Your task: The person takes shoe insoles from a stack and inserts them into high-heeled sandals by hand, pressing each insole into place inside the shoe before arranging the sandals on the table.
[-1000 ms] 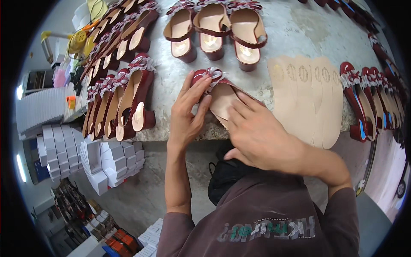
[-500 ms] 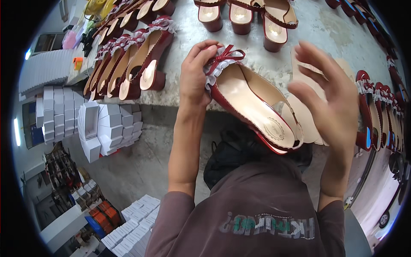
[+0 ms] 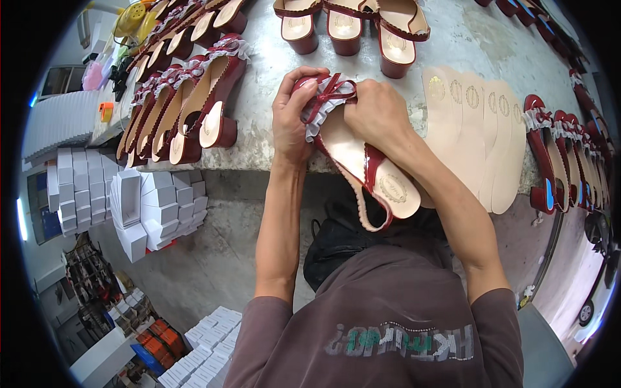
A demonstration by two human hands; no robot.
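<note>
A dark red sandal (image 3: 395,184) with a cream insole, white ruffle and red bow hangs at the front edge of the table, its heel end toward me. My left hand (image 3: 291,119) is wrapped round its toe, thumb on top beside the ruffle. Against the inner side of the bow, my right hand (image 3: 381,115) is curled, knuckles up, over the front opening; its fingertips are hidden inside the shoe. The scalloped ankle strap droops below the heel. Right of my right forearm, several loose beige insoles (image 3: 475,142) lie fanned out on the table.
The grey worktable (image 3: 272,139) carries rows of finished-looking red sandals (image 3: 187,103) at left, more heeled ones (image 3: 343,32) at the far middle and others (image 3: 556,149) at right. White boxes (image 3: 162,210) are stacked at left, with flatter ones (image 3: 207,343) below. A black bag (image 3: 330,249) sits under the table.
My right hand has come in from the right, where it was raised and open, and now presses into the sandal's front. The sandal has tilted, and its strap swung down toward me.
</note>
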